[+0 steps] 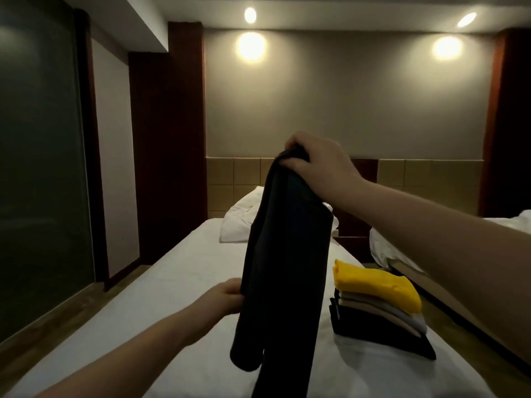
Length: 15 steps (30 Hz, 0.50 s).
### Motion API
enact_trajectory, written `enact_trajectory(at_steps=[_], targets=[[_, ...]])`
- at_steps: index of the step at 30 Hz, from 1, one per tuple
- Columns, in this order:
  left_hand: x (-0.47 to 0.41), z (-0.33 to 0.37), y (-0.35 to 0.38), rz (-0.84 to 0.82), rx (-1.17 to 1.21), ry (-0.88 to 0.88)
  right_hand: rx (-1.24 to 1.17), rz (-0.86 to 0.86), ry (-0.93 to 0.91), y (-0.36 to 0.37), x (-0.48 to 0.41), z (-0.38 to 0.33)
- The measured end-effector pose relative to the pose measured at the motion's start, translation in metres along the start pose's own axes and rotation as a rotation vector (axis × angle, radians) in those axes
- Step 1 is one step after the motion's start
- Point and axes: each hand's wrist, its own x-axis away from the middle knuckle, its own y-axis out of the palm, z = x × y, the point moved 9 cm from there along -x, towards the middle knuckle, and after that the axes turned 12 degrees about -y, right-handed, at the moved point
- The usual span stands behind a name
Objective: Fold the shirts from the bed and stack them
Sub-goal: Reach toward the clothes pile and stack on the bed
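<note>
A dark shirt point(287, 268) hangs lengthwise in the air above the white bed point(172, 282). My right hand point(319, 162) grips its top end, high over the middle of the bed. My left hand point(230, 295) pinches its left edge lower down. The shirt's lower part falls below the bottom of the frame. To the right on the bed lies a stack of folded shirts point(379, 311), with a yellow shirt point(376, 282) on top, pale ones under it and a black one at the bottom.
A white pillow point(238, 219) lies at the head of the bed against a tiled headboard point(230, 182). A second bed point(382, 248) stands to the right across a narrow gap. A dark glass wall point(40, 168) lines the left side.
</note>
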Motion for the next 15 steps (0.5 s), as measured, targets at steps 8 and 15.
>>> enact_trajectory(at_steps=[8, 15], targets=[[0.012, 0.009, 0.046, -0.233, -0.016, 0.023, -0.035, -0.082, -0.048, 0.002, 0.019, -0.002], [0.015, 0.000, -0.012, 0.122, 0.037, -0.032, -0.009, -0.086, 0.044, -0.014, 0.034, 0.026]])
